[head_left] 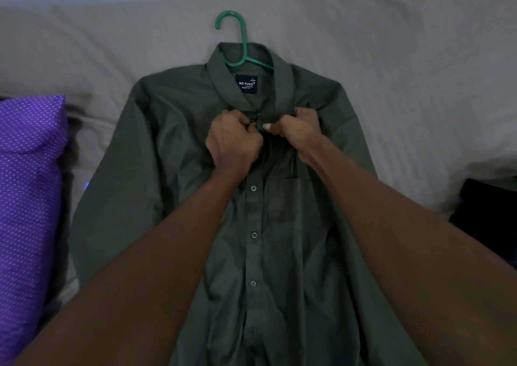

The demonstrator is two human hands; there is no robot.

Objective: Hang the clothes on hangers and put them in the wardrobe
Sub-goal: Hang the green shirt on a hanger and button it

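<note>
The green shirt lies flat on the bed, a green hanger inside its collar. Left hand and right hand pinch the collar front, fingers clamped on cloth.

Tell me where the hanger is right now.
In the head view, the green hanger sits top centre inside the green shirt's collar on the beige sheet, its hook poking out above, beyond both hands.

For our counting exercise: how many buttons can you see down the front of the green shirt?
3. All sit on the green shirt placket: upper button, middle button, lower button. More may be hidden under the left hand and right hand at the collar, or lower down.
</note>
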